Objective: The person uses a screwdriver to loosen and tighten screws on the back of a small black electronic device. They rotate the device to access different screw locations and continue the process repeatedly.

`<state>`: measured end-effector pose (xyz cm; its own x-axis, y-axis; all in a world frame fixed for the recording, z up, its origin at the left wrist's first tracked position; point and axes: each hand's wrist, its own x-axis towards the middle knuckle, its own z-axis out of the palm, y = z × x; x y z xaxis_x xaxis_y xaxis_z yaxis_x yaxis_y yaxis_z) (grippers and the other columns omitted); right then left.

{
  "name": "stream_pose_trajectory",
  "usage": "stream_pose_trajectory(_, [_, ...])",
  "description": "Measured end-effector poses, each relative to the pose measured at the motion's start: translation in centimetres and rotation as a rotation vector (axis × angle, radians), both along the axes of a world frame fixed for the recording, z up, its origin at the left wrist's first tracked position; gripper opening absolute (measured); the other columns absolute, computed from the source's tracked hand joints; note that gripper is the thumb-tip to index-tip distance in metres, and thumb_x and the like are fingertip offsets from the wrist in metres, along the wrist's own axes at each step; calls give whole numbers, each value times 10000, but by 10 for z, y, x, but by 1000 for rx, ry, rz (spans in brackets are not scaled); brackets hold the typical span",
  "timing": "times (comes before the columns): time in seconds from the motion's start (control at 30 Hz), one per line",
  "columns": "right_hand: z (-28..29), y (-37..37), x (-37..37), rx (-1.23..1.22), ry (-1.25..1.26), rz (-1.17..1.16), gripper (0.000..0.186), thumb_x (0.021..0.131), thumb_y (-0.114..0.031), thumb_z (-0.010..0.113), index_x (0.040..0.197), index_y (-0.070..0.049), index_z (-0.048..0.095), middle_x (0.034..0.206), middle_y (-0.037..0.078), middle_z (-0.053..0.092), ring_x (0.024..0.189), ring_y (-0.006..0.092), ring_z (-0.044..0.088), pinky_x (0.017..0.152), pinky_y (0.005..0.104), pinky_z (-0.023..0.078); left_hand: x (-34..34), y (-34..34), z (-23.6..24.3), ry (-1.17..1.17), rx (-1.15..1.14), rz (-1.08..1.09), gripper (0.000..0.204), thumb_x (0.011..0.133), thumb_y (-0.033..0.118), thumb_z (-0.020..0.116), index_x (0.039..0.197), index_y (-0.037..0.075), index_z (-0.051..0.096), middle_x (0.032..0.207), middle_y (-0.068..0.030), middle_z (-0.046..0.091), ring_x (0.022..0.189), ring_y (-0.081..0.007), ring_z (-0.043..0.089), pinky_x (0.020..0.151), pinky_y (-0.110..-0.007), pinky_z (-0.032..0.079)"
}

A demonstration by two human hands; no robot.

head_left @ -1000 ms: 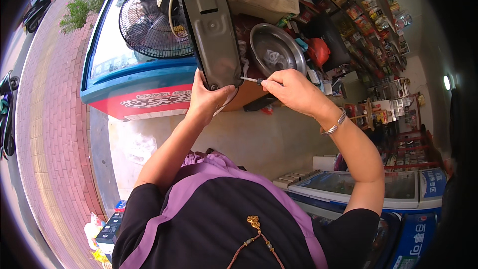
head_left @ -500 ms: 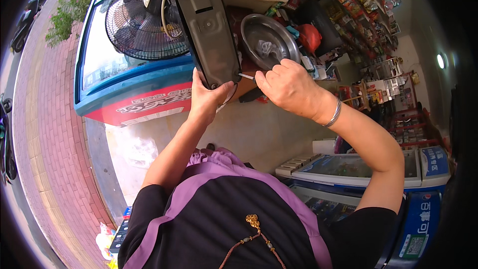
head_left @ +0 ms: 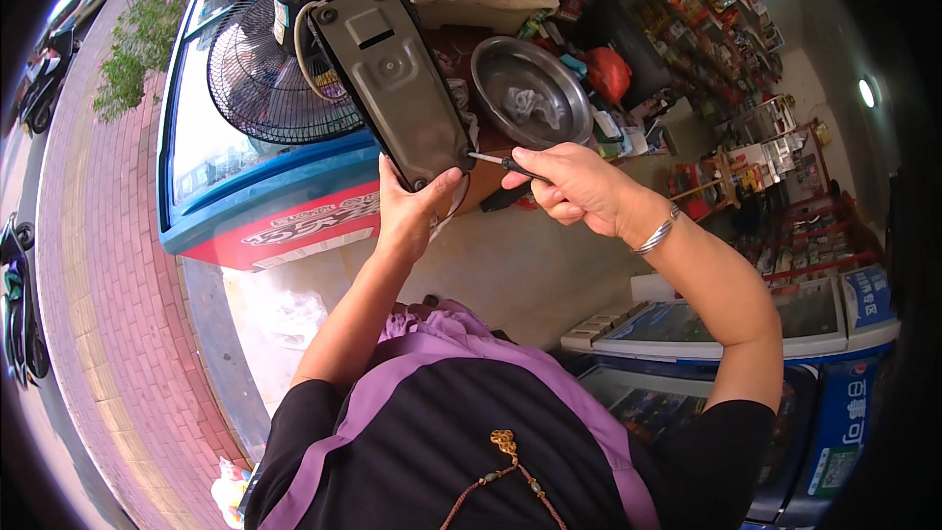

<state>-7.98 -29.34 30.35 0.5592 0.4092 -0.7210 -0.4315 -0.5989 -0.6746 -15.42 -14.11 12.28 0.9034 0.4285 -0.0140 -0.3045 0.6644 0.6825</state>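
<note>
A black table fan (head_left: 275, 69) lies tipped so the grey underside of its base (head_left: 392, 79) faces me. My left hand (head_left: 412, 211) grips the lower edge of that base from below. My right hand (head_left: 574, 186) holds a small screwdriver (head_left: 500, 162); its metal tip touches the base's lower right corner near a screw hole. A silver bracelet is on my right wrist.
The fan rests over a blue chest freezer (head_left: 265, 206) with a glass lid. A steel bowl (head_left: 530, 88) sits just behind my right hand. Shop shelves (head_left: 706, 0) crowd the upper right, more display freezers (head_left: 746, 334) stand lower right, brick pavement (head_left: 88, 285) at left.
The view has shifted, so fan and hands sit a little lower in the picture. Both hands keep their hold, and the screwdriver tip stays at the base's corner.
</note>
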Motion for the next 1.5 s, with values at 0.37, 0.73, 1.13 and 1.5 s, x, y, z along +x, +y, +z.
stream_pose_trajectory(0.37, [-10, 9, -21, -496, -1298, 861, 259, 928, -265, 622, 819, -31, 600, 636, 163, 630, 659, 362, 654, 589, 454, 496, 3, 8, -10, 34, 2, -32, 668, 798, 67, 820, 1311, 26, 394, 1237, -120, 560, 1117, -210, 591, 970, -339, 508])
stream_pose_trajectory(0.73, [-10, 3, -11, -476, -1955, 1498, 314, 771, -143, 652, 1026, 37, 690, 657, 40, 653, 610, 169, 667, 555, 305, 488, -1, 4, 0, 72, -68, -80, 668, 806, 9, 782, 1326, 34, 364, 1237, -140, 543, 1136, -248, 592, 970, -367, 528])
stream_pose_trajectory(1.13, [-10, 10, -18, -108, -1124, 414, 238, 934, -207, 590, 930, 31, 591, 793, 216, 683, 708, 360, 682, 658, 409, 536, 5, 6, -14, 26, 21, -27, 702, 785, -46, 777, 1339, 72, 362, 1225, -133, 543, 1075, -244, 620, 906, -362, 566])
stream_pose_trajectory(1.5, [-13, 16, -13, -274, -441, 211, 422, 978, -323, 539, 809, 48, 649, 653, 73, 524, 594, 154, 486, 575, 351, 436, 1, 12, -6, 86, 130, -80, 747, 736, -2, 824, 1330, 64, 375, 1244, -99, 536, 1109, -198, 560, 968, -339, 481])
